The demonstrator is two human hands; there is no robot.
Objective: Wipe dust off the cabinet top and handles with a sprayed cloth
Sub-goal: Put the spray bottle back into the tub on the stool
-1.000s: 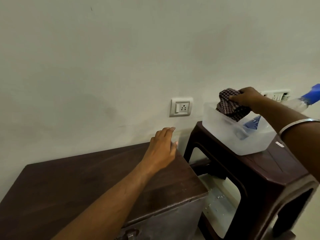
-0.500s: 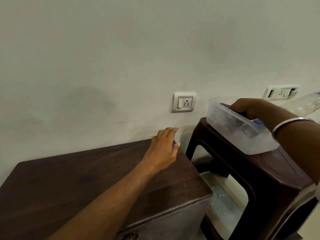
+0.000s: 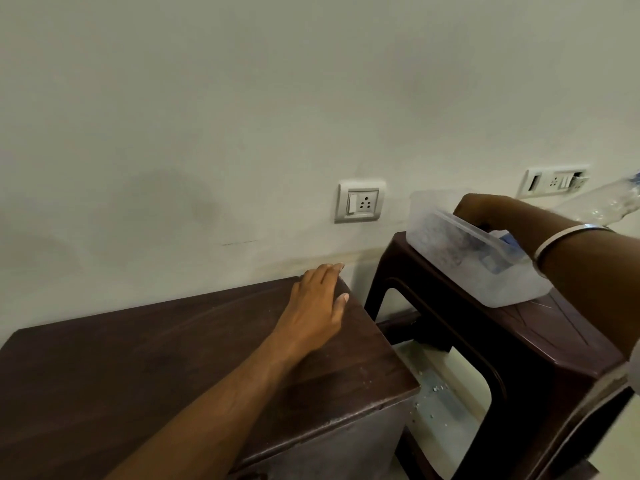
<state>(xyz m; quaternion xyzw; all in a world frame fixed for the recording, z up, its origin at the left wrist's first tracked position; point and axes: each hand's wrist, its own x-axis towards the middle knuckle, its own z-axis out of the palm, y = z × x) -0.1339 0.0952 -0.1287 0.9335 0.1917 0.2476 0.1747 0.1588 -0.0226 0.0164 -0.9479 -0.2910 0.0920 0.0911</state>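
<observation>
Reaching into tub [image 3: 446,249], right hand [image 3: 479,211] fingers hidden, state unclear | left hand [image 3: 317,306] flat, fingers together on cabinet top [image 3: 138,358]

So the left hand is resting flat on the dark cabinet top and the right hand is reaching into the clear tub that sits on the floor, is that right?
Not quite. The head view shows the clear tub sitting on the dark brown stool, not on the floor. The rest holds: the left hand rests flat on the cabinet top, and the right hand reaches into the tub.
</observation>
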